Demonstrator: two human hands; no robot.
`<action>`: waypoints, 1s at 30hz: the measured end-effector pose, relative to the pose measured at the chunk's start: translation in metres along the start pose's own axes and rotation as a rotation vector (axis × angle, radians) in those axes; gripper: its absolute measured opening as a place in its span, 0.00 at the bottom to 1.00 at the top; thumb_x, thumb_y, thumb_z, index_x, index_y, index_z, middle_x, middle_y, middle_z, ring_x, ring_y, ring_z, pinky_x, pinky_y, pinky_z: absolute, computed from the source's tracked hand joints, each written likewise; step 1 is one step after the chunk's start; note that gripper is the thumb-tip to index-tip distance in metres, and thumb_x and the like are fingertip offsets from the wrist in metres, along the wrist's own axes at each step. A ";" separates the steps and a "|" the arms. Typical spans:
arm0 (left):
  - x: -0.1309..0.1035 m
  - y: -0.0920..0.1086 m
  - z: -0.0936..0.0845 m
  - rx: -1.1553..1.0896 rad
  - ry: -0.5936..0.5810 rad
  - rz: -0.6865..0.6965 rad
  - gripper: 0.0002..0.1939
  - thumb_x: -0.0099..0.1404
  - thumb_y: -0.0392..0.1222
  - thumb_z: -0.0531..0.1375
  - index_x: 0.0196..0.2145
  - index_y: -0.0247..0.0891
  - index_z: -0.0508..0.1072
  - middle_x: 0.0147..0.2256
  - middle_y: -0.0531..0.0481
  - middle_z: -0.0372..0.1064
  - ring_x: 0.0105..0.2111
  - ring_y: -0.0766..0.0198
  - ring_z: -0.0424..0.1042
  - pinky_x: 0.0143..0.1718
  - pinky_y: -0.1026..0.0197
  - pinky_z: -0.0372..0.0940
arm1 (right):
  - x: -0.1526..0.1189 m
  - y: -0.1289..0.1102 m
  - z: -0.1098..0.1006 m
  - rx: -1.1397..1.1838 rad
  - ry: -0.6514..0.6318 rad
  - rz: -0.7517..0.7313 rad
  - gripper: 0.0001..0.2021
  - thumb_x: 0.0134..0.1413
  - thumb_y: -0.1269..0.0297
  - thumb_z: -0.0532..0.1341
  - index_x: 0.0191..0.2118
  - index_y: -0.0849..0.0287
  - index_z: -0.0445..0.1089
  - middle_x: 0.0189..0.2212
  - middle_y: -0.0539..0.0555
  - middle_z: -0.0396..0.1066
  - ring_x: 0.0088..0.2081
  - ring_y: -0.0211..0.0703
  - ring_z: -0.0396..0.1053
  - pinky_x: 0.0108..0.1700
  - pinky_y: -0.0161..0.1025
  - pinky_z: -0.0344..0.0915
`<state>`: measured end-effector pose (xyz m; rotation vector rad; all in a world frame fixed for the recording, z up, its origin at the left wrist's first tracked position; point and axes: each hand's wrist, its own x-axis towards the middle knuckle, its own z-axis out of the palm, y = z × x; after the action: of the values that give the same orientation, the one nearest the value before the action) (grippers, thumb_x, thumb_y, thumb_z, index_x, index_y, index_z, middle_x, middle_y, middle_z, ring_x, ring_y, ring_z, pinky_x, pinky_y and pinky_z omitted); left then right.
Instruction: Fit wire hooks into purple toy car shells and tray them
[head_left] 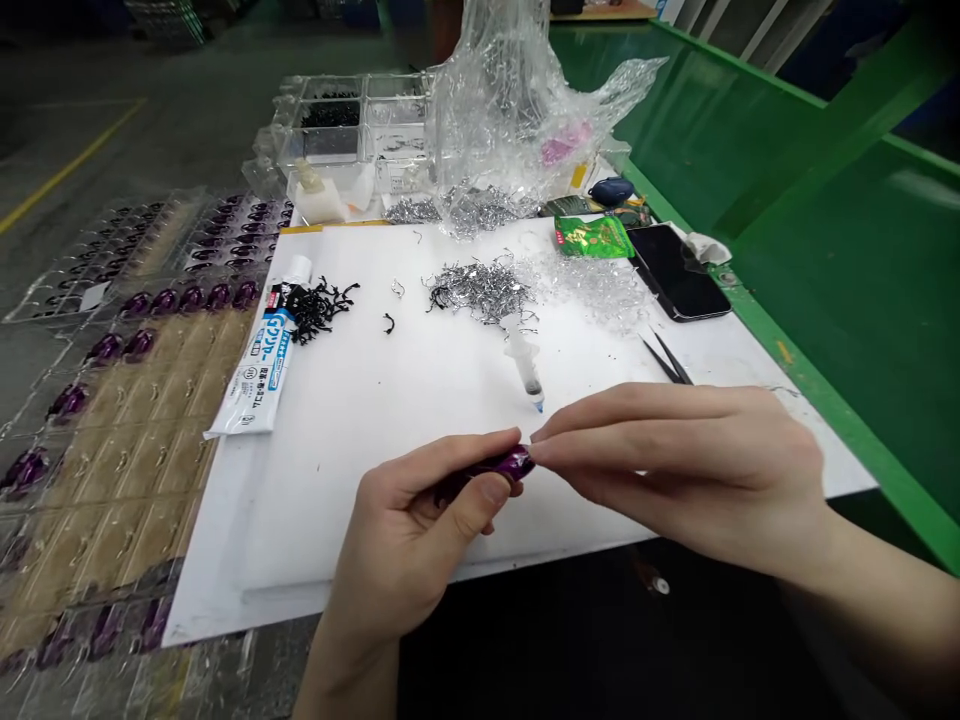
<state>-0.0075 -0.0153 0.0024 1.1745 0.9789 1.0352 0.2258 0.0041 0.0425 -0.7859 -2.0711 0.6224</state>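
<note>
A small glossy purple piece (514, 462) is held near the front edge of the white board (360, 420). My left hand (431, 515) is wrapped round it, thumb and fingers closed on its sides. The fingertips of my right hand (675, 460) are pressed together at the piece's right end; whether they pinch a tiny part there is hidden. Just beyond my hands lies a syringe (525, 362) with a blue tip. Farther back is a heap of silvery and dark small parts (484, 290), with a pile of black branched pieces (319, 308) to its left.
A glue tube (259, 375) lies at the board's left edge. Tweezers (666, 360), a phone (681, 272) and a green packet (594, 238) are on the right. Trays with purple pieces (127, 400) fill the left side. Clear plastic bags (502, 110) and compartment boxes (330, 145) stand behind.
</note>
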 end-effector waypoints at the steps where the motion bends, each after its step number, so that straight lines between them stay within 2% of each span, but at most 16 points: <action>1: 0.000 0.000 0.000 0.017 0.000 0.003 0.11 0.73 0.47 0.72 0.50 0.45 0.90 0.39 0.46 0.88 0.37 0.58 0.86 0.32 0.66 0.79 | -0.001 0.000 -0.001 -0.004 -0.020 -0.002 0.13 0.67 0.80 0.68 0.49 0.57 0.85 0.44 0.55 0.86 0.42 0.37 0.84 0.48 0.27 0.81; 4: 0.000 0.001 -0.001 0.054 -0.007 0.008 0.11 0.72 0.46 0.73 0.50 0.45 0.90 0.36 0.45 0.87 0.36 0.57 0.86 0.33 0.65 0.79 | -0.002 0.002 -0.003 0.001 -0.057 0.003 0.14 0.67 0.80 0.68 0.50 0.55 0.86 0.45 0.54 0.86 0.42 0.38 0.85 0.48 0.27 0.81; 8: 0.001 0.001 -0.001 0.023 -0.029 -0.009 0.11 0.73 0.46 0.72 0.51 0.47 0.90 0.38 0.46 0.88 0.33 0.61 0.85 0.31 0.68 0.77 | -0.005 0.005 -0.001 0.047 -0.029 0.035 0.15 0.67 0.79 0.68 0.50 0.52 0.86 0.45 0.53 0.85 0.42 0.40 0.85 0.47 0.30 0.82; 11: 0.000 0.001 0.001 -0.011 -0.021 -0.009 0.09 0.73 0.45 0.73 0.49 0.49 0.90 0.37 0.48 0.88 0.33 0.64 0.85 0.31 0.70 0.76 | -0.007 0.007 0.001 0.076 -0.006 0.037 0.14 0.66 0.80 0.68 0.48 0.56 0.86 0.45 0.55 0.85 0.42 0.39 0.84 0.48 0.29 0.81; 16: -0.001 0.001 0.002 0.021 0.015 -0.001 0.09 0.72 0.44 0.73 0.49 0.49 0.90 0.34 0.50 0.87 0.34 0.62 0.85 0.32 0.69 0.77 | -0.008 0.005 0.006 0.107 -0.007 0.061 0.11 0.65 0.81 0.69 0.47 0.62 0.86 0.44 0.58 0.85 0.43 0.37 0.84 0.49 0.26 0.79; 18: 0.000 0.001 0.002 0.061 0.000 0.020 0.09 0.72 0.44 0.73 0.50 0.50 0.90 0.36 0.50 0.87 0.36 0.60 0.86 0.35 0.67 0.79 | -0.009 0.003 0.008 0.140 0.013 0.127 0.09 0.64 0.78 0.72 0.46 0.60 0.86 0.45 0.56 0.85 0.44 0.37 0.84 0.49 0.26 0.79; 22: 0.002 0.001 0.001 0.100 0.012 0.066 0.10 0.72 0.41 0.73 0.50 0.48 0.89 0.45 0.49 0.87 0.43 0.58 0.86 0.47 0.64 0.81 | -0.009 0.001 0.015 0.307 0.084 0.365 0.08 0.60 0.72 0.77 0.44 0.54 0.88 0.43 0.52 0.85 0.44 0.37 0.83 0.49 0.26 0.79; 27: 0.001 -0.002 0.001 0.145 -0.024 0.106 0.13 0.73 0.37 0.72 0.52 0.51 0.87 0.48 0.54 0.86 0.47 0.66 0.84 0.51 0.71 0.77 | -0.006 0.001 0.016 0.540 0.061 0.603 0.09 0.54 0.72 0.81 0.39 0.52 0.88 0.39 0.50 0.85 0.42 0.38 0.82 0.47 0.26 0.79; 30: 0.001 -0.003 -0.001 0.178 -0.052 0.141 0.15 0.74 0.35 0.71 0.54 0.54 0.86 0.50 0.58 0.85 0.49 0.70 0.82 0.53 0.74 0.74 | -0.004 0.002 0.014 0.642 0.044 0.705 0.12 0.52 0.72 0.82 0.41 0.52 0.86 0.40 0.49 0.84 0.42 0.39 0.82 0.48 0.28 0.81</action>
<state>-0.0076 -0.0149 -0.0008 1.4272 0.9728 1.0390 0.2166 0.0008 0.0311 -1.1041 -1.3684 1.5366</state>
